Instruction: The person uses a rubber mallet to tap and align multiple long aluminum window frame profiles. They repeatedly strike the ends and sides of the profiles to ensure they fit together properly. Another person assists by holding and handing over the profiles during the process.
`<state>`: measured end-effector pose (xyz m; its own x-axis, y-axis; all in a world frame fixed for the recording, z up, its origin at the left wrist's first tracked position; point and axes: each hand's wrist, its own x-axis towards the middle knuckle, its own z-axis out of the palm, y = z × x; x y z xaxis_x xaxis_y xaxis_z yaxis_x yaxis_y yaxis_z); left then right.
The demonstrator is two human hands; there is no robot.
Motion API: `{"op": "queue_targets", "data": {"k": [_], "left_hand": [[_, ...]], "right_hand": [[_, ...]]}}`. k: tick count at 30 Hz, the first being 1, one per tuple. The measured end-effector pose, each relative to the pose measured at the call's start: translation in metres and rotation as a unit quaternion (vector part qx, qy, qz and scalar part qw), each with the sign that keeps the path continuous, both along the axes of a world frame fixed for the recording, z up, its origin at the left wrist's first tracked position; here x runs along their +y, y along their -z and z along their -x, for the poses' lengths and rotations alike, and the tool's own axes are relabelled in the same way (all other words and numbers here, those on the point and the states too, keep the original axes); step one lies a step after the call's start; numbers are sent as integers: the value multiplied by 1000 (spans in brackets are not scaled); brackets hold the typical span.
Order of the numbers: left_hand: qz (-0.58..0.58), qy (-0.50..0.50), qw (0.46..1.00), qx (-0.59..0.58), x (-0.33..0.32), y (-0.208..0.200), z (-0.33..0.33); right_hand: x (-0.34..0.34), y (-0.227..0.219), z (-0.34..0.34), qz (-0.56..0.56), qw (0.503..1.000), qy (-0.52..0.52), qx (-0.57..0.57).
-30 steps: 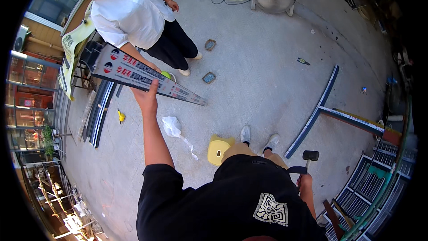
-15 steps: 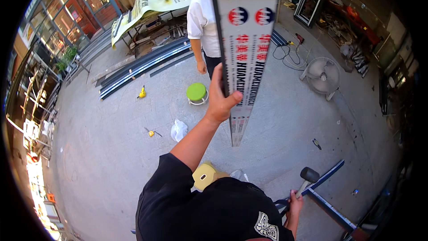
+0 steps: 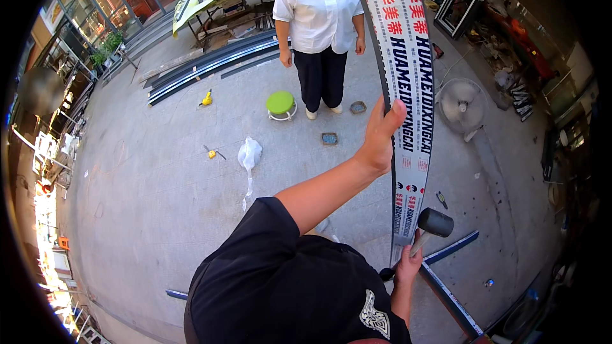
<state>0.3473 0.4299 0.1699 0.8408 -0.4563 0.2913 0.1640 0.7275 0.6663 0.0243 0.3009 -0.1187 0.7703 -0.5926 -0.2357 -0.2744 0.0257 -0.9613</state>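
Note:
My left hand (image 3: 381, 137) grips a long flat frame profile (image 3: 403, 83) by its edge, thumb across the printed white protective film. The profile stands steeply upright in front of me, its top running out of view. Its lower end comes down beside my right hand (image 3: 408, 264), which is closed round the handle of a rubber mallet (image 3: 436, 222) with a black head. Whether the right hand also touches the profile, I cannot tell. Close to the right hand, dark profiles joined in a T-shape (image 3: 451, 302) lie on the floor.
A person in a white shirt (image 3: 319, 9) stands ahead, near a green stool (image 3: 280, 103). On the floor are a plastic bag (image 3: 250, 153), a tape measure (image 3: 211, 153), a yellow tool (image 3: 206, 98), pliers (image 3: 442, 200) and a fan (image 3: 461, 105). Long profiles (image 3: 213, 81) lie stacked behind.
My left hand has carried the profile to the right, its lower end now beside my right hand. The mallet has risen slightly. The person ahead shows more fully, and the yellow stool has left view.

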Motion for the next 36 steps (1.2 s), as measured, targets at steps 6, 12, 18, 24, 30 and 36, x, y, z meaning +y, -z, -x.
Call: {"op": "queue_targets", "data": {"k": [6, 12, 18, 24, 30, 36], "left_hand": [[55, 58, 986, 145, -49, 25, 25], [-62, 54, 985, 154, -75, 58, 16], [-230, 301, 901, 210, -91, 182, 101], [-297, 584, 715, 243, -90, 256, 190], [-248, 608, 718, 230, -111, 274, 190], [-271, 592, 710, 270, -105, 259, 184]], "right_hand": [[-24, -44, 74, 111, 992, 51, 22], [-28, -50, 98, -38, 992, 94, 77], [-25, -82, 112, -23, 981, 149, 121], [-29, -115, 89, 32, 969, 203, 140], [-21, -141, 75, -20, 944, 299, 138], [-14, -167, 148, 40, 895, 406, 180]]}}
